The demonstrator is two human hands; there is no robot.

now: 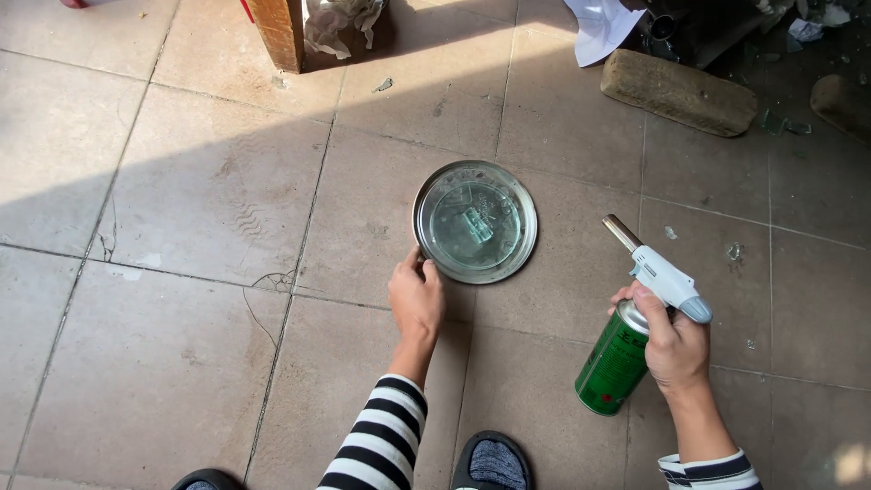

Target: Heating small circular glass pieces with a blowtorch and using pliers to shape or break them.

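A round metal dish [426, 195] lies on the tiled floor, with a clear glass disc and a small glass piece [478, 224] inside it. My left hand [415, 297] touches the dish's near-left rim with its fingertips. My right hand [671, 340] grips a green gas canister [612, 365] topped by a white torch head [662, 275], whose metal nozzle [621, 231] points up and to the left, just right of the dish. No flame shows.
A rough stone block [679, 91] lies at the upper right beside white paper [601, 27] and dark debris with glass shards. A wooden post [278, 32] stands at the top. My slippers [491, 461] are at the bottom edge. Cracked tiles lie left.
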